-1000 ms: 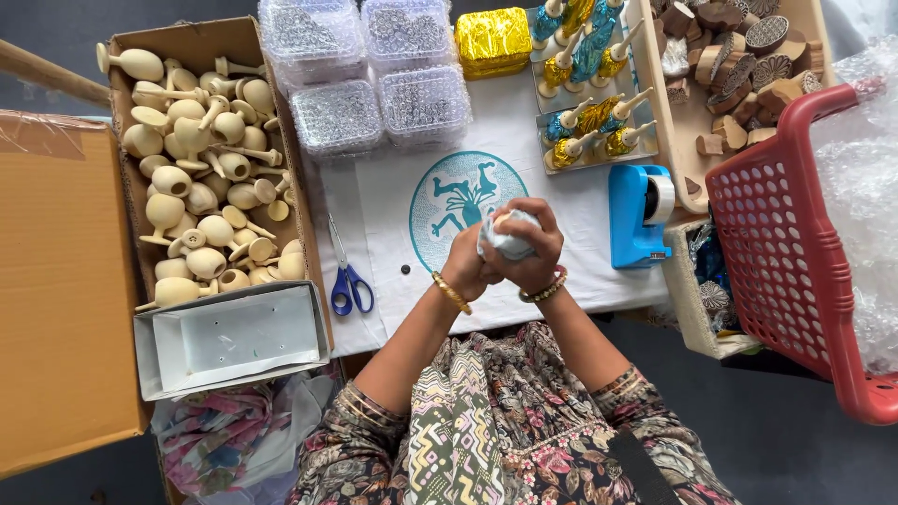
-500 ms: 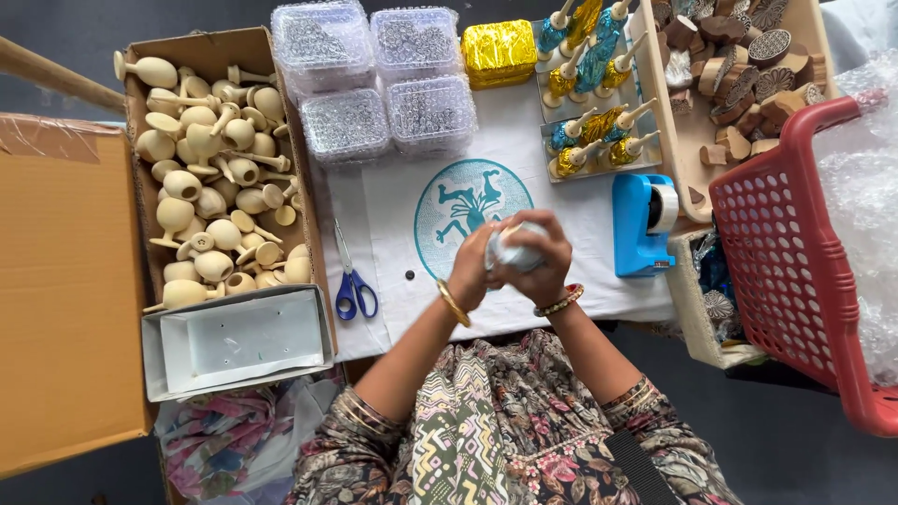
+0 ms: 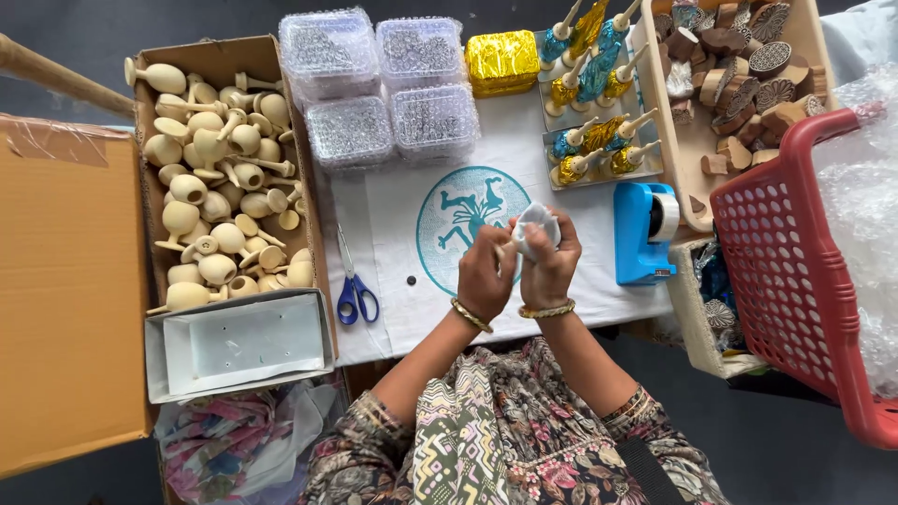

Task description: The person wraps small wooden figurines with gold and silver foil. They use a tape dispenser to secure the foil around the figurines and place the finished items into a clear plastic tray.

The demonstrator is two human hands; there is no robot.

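both of your hands are meeting over the white cloth-covered bench (image 3: 580,281), just above its round teal printed emblem (image 3: 458,220). your left hand (image 3: 486,273) and your right hand (image 3: 550,266) are both clenching around a small object wrapped in white bubble wrap (image 3: 536,227), which is sticking up between your fingertips. blue-handled scissors (image 3: 355,285) are lying on the cloth to your left, well apart from your hands. a blue tape dispenser (image 3: 645,229) is sitting near your right hand. an open cardboard box of plain unpainted wooden rattles (image 3: 220,201) is standing at the left edge, with a shallow white cardboard tray (image 3: 238,344) just below it. clear plastic boxes of small beads (image 3: 383,84) are crowding the far side, and a red plastic mesh basket (image 3: 795,281) is resting at your right.
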